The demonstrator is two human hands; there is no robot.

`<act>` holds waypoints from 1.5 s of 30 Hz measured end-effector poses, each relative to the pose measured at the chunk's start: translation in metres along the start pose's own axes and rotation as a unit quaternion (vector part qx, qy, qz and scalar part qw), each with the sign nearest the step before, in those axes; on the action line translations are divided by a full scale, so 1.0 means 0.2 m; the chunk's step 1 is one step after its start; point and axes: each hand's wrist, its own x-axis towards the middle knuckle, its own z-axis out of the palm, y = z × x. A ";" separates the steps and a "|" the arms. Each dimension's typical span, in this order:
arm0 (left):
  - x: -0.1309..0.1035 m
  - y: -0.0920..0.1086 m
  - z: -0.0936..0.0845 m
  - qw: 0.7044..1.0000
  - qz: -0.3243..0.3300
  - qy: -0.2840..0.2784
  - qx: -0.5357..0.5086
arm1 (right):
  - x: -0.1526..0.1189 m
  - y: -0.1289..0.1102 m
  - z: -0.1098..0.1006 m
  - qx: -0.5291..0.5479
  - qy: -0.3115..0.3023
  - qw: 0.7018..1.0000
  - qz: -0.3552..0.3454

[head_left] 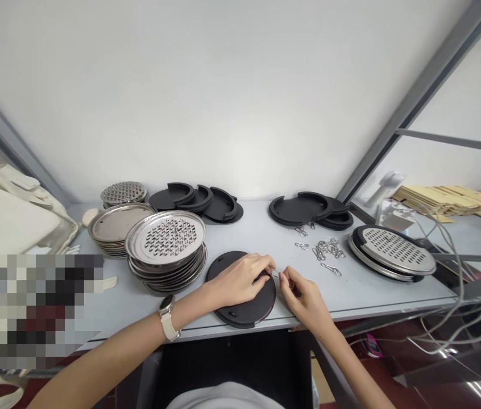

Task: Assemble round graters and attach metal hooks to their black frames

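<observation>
A round black disc [244,313] lies on the grey table near its front edge. My left hand [247,278] rests over the disc, fingers closed at its right rim, where a small shiny metal piece [275,274] shows. My right hand [302,295] is just right of the disc, thumb and index finger pinched on the other end of that piece, which looks like a metal clip. Several loose metal clips [328,250] lie behind and to the right. Left of the disc stands a stack of round metal grater plates [172,238].
More metal plates [119,222] stand at the back left. Black round holders [219,203] lie along the wall, with others [300,209] right of centre. Grater plates on black holders [398,253] sit at the right, near white cables [460,272]. Cloth bags [10,221] fill the left.
</observation>
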 end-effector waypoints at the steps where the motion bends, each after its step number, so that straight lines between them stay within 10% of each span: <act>1: 0.00 0.00 0.00 1.000 -0.002 -0.001 -0.005 | 0.00 0.00 0.00 0.000 0.000 1.000 0.005; 45: -0.01 0.03 -0.01 0.997 0.037 -0.024 0.060 | 0.00 -0.02 -0.01 -0.023 -0.037 0.998 -0.045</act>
